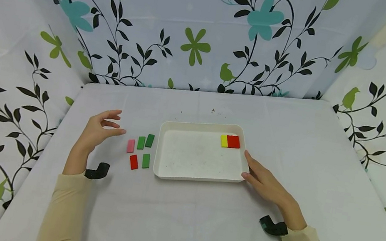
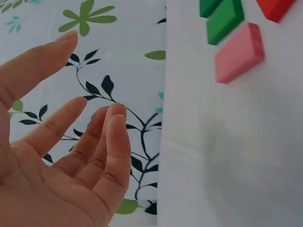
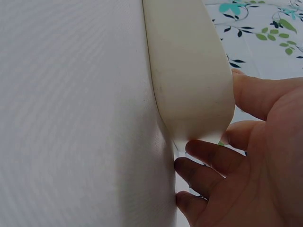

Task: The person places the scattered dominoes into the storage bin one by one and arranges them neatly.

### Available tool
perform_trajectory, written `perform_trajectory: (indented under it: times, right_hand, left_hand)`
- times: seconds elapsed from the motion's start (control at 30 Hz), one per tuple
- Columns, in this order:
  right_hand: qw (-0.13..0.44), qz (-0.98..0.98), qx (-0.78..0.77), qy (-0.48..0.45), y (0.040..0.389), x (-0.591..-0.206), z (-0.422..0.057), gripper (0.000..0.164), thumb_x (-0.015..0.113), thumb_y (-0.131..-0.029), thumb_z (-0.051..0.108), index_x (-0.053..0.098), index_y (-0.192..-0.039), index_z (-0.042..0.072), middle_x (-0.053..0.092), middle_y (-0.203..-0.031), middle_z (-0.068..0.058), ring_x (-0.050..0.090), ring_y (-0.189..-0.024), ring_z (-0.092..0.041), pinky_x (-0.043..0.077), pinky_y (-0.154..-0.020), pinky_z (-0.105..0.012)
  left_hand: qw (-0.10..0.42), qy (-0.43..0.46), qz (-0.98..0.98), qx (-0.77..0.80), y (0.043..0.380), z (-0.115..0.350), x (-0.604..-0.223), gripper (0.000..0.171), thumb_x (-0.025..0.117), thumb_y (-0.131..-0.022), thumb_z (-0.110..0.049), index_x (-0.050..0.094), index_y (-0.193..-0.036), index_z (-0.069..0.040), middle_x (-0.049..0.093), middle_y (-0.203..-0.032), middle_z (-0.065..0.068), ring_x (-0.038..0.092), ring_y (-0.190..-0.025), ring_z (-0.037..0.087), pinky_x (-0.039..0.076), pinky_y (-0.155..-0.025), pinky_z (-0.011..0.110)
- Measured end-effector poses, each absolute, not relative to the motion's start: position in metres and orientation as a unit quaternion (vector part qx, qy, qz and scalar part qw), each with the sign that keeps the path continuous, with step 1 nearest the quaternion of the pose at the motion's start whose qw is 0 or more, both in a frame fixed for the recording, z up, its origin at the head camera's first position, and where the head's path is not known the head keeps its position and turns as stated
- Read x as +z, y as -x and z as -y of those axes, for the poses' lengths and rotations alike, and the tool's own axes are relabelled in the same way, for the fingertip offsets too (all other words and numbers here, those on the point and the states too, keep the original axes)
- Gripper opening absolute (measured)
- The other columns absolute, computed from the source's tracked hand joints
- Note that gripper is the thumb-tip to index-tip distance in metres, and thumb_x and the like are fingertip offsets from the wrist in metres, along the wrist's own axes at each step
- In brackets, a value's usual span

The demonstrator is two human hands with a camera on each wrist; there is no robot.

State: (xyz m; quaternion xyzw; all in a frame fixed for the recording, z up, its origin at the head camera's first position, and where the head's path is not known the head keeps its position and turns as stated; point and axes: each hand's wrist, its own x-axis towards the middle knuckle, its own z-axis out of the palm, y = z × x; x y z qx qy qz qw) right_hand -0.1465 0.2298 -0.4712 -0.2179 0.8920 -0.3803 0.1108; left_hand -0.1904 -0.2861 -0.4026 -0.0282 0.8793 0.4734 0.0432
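Note:
My left hand (image 1: 98, 130) hovers over the table with thumb and fingers apart and nothing between them. Just right of its fingertips lies a pink tile (image 1: 131, 146). Close by are three green tiles, one (image 1: 141, 142) beside a darker one (image 1: 149, 140) and another (image 1: 146, 160) nearer me, plus a red tile (image 1: 133, 162). A shallow white tray (image 1: 191, 177) stands right of them. Inside it, a yellow tile (image 1: 224, 141) and a red piece (image 1: 233, 141) sit side by side at the far right. My right hand (image 1: 264, 181) touches the tray's right end near the front corner, fingers loosely bent.
A white cloth covers the table (image 1: 170, 218). Patterned curtains with leaves and birds hang behind (image 1: 149, 12) and at both sides. Small dark specks (image 1: 213, 110) lie on the cloth beyond the tray.

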Motion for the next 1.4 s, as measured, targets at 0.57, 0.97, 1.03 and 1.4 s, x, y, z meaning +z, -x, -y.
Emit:
perform_trajectory:
  times: [0.57,0.97,1.03,1.4]
  right_hand:
    - [0.105,-0.891,-0.381,0.221,0.146,-0.47,-0.229,0.072,0.052,-0.101,0.032,0.012,-0.157,0.009,0.018,-0.162,-0.018,0.022,-0.148,-0.039,0.024,-0.115,-0.058]
    - [0.096,-0.889,-0.383,0.231,0.147,-0.471,-0.228,0.07,0.051,-0.102,0.029,0.014,-0.156,0.006,0.019,-0.161,-0.02,0.022,-0.146,-0.042,0.024,-0.113,-0.06]
    - [0.098,-0.89,-0.382,0.23,0.147,-0.471,-0.228,0.071,0.052,-0.102,0.03,0.014,-0.157,0.006,0.019,-0.161,-0.02,0.022,-0.147,-0.041,0.025,-0.113,-0.059]
    - [0.093,-0.889,-0.386,0.229,0.145,-0.47,-0.228,0.071,0.052,-0.101,0.029,0.015,-0.156,0.006,0.021,-0.16,-0.021,0.024,-0.145,-0.043,0.026,-0.113,-0.059]
  left_hand:
    - [0.136,-0.007,-0.868,0.477,0.182,0.304,-0.454,0.079,0.08,-0.08,-0.013,0.039,-0.148,-0.007,0.042,-0.146,0.02,0.045,-0.12,0.031,0.041,-0.085,0.015]
    - [0.094,-0.021,-0.897,0.432,0.181,0.298,-0.467,0.074,0.082,-0.075,-0.01,0.048,-0.14,0.002,0.043,-0.13,0.022,0.043,-0.104,0.028,0.038,-0.084,0.025]
    - [0.096,-0.014,-0.897,0.431,0.181,0.297,-0.468,0.072,0.082,-0.076,-0.009,0.049,-0.139,0.001,0.042,-0.131,0.022,0.042,-0.105,0.028,0.037,-0.085,0.029]
    - [0.095,-0.011,-0.897,0.432,0.179,0.292,-0.469,0.06,0.079,-0.079,-0.01,0.056,-0.133,0.001,0.038,-0.135,0.02,0.039,-0.109,0.032,0.037,-0.09,0.039]
